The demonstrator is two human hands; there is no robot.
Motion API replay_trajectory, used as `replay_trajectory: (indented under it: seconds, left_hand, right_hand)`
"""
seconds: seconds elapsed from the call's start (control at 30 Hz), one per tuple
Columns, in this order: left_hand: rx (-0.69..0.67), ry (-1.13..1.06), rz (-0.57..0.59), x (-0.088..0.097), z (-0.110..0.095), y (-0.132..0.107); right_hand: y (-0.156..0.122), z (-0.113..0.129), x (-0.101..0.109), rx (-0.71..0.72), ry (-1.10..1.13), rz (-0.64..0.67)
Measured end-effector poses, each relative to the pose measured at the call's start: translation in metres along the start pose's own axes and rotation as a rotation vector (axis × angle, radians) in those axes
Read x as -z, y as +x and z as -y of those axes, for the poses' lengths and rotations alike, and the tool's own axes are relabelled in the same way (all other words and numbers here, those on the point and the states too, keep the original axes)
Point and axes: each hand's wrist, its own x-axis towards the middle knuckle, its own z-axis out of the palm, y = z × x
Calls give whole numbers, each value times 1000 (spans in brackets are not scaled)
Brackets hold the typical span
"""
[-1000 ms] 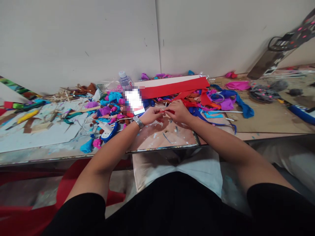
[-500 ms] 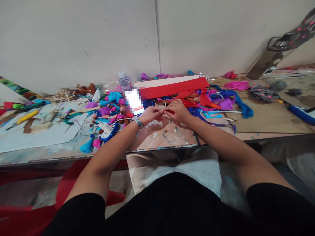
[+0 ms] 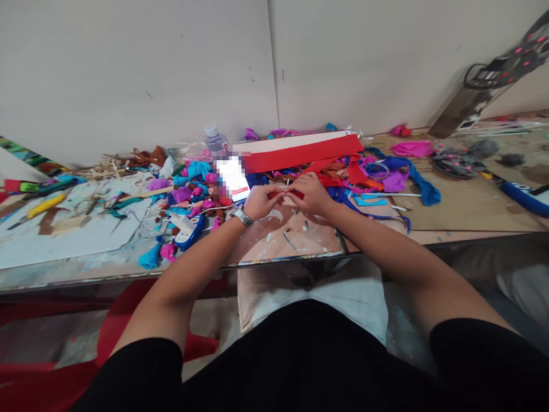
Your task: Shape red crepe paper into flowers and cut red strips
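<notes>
My left hand (image 3: 260, 202), with a watch on the wrist, meets my right hand (image 3: 312, 194) above the table's near middle. Between them is a small twisted piece of red paper (image 3: 297, 194), which looks like crepe paper. Fingertips of both hands pinch it, and most of it is hidden by the fingers. Just behind the hands lies a wide red paper strip (image 3: 300, 154), on a heap of crumpled coloured paper. A lit phone (image 3: 235, 177) leans near my left hand.
A clear bottle (image 3: 215, 142) stands against the wall. Left of my hands lie a blue-and-white power strip (image 3: 189, 232) and a yellow-handled cutter (image 3: 47, 204). Cardboard (image 3: 454, 209) covers the right side, with a blue strip of paper (image 3: 429, 191) at its edge. A dark bottle (image 3: 457, 109) leans at back right.
My fingers have shifted slightly, and red now shows in the left hand's grip as well as the right's. The objects on the table have stayed in place.
</notes>
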Motion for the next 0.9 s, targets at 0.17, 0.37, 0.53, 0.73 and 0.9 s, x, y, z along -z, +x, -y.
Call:
replay_trajectory:
  seconds: [0.17,0.37,0.53,0.73,0.9]
  left_hand:
    - [-65,60,-36,1,2,-1]
    - [-149,227,-77,2,6,-1]
    - [-158,229,-57,1,7,-1]
    - [-176,233,-63,1,1,0]
    - [-156,221,-56,3,0,0]
  right_hand:
    - [1,1,0,-2,8,-9]
    - [1,6,0,-11,23,-23]
    - [0,5,-2,-25,34,-30]
    - [0,2,-2,-29,46,-34]
    - [1,1,0,-28,63,-28]
